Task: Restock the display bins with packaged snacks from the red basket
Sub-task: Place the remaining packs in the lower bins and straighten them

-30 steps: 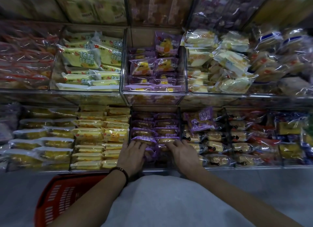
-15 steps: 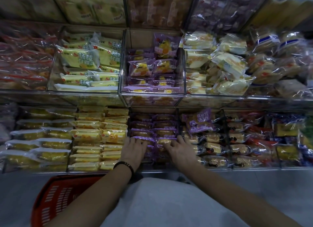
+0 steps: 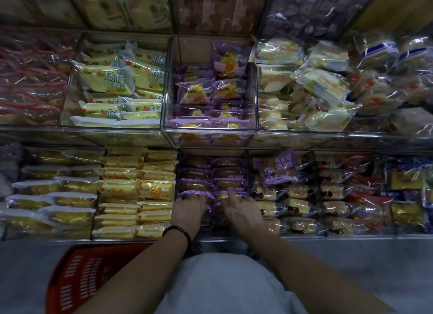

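Note:
The red basket [image 3: 77, 278] sits low on the left, by my left arm; what it holds is hidden. Both hands reach into the lower middle bin [image 3: 248, 170], which holds rows of purple snack packets [image 3: 196, 184]. My left hand [image 3: 189, 211], with a dark bead bracelet on the wrist, rests on the front packets, its fingertips tucked against the frilled edge of one. Beside it, my right hand [image 3: 242, 211] lies on the neighbouring packets with the index finger stretched forward. Neither hand lifts a packet.
Yellow cake packets [image 3: 138, 189] fill the bins to the left, and mixed clear-wrapped cakes [image 3: 302, 191] fill those to the right. An upper shelf carries a clear bin of purple packets [image 3: 210, 95], flanked by yellow-green packs [image 3: 110, 79] and pale sandwich cakes [image 3: 311, 86]. Grey floor lies below.
Both hands have slid from the front packets of the purple bin deeper into it, by about one row. The basket has not moved.

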`<state>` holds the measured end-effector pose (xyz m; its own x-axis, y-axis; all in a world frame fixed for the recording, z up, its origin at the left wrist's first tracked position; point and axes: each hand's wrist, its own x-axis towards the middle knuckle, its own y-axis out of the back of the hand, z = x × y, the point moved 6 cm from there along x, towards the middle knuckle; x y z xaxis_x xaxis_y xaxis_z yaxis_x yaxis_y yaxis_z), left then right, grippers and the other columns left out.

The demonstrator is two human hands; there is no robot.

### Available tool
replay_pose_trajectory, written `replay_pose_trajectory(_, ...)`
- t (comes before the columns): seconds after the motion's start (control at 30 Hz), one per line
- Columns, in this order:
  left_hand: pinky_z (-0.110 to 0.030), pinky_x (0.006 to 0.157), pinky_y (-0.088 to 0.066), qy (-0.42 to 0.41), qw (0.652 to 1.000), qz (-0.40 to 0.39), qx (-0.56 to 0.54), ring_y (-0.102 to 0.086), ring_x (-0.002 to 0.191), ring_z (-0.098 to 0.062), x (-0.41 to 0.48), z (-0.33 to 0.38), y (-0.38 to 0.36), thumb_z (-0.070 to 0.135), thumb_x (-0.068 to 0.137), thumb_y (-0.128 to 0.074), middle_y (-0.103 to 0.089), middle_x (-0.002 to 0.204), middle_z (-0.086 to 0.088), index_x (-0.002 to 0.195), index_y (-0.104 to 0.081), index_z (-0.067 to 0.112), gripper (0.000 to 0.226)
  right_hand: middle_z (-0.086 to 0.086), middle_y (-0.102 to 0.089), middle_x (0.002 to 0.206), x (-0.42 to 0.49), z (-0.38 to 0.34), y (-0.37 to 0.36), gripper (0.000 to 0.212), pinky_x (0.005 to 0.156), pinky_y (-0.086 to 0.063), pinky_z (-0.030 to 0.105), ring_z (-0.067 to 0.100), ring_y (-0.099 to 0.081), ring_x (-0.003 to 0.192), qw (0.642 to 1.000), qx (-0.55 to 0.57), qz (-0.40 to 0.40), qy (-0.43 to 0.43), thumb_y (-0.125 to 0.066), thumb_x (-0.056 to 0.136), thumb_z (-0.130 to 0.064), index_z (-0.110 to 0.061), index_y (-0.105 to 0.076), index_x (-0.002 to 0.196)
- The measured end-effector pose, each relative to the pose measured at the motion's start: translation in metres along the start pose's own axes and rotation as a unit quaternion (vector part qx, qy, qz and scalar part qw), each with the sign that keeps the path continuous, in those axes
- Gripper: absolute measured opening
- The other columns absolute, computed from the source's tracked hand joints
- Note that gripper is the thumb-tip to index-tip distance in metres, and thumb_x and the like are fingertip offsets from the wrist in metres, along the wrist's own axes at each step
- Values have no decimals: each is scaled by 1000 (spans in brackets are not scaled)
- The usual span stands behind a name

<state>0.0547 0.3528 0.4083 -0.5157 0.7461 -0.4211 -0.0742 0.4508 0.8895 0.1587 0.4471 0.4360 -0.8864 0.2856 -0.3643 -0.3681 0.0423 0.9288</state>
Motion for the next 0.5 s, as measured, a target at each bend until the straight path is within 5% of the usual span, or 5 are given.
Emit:
replay_pose_trajectory(0.2, -38, 86, -53, 3, 994, 31, -103, -70, 106, -29, -4, -10, -7, 28, 98, -63, -57, 139, -9, 145, -44, 24, 51, 13, -57, 118, -4, 7, -16, 59, 45, -39, 32, 22, -60, 57, 997, 51, 23, -51, -83, 79, -14, -18, -57, 132)
replay_pose_trajectory(0.37, -35, 77, -54, -4, 980, 123, -158, -68, 89, -23, -33, -14, -3, 35, 86, -77, -54, 125, -4, 125, -53, 25, 47, 5, -64, 98, -32, 2, -16, 29, 66, -51, 36, 27, -65, 82, 986, 127, 109, -25, -70, 83, -34, -19, -64, 107)
replay_pose_trajectory(0.5, -39, 91, -52, -109, 979, 89, -148, -66, 107, -26, -48, -1, -16, 43, 96, -56, -70, 118, -1, 120, -66, 26, 32, 3, -70, 113, -37, -5, -47, 37, 76, -56, 40, 30, -67, 98, 989, 147, 18, 7, -54, 90, -42, -25, -66, 121)
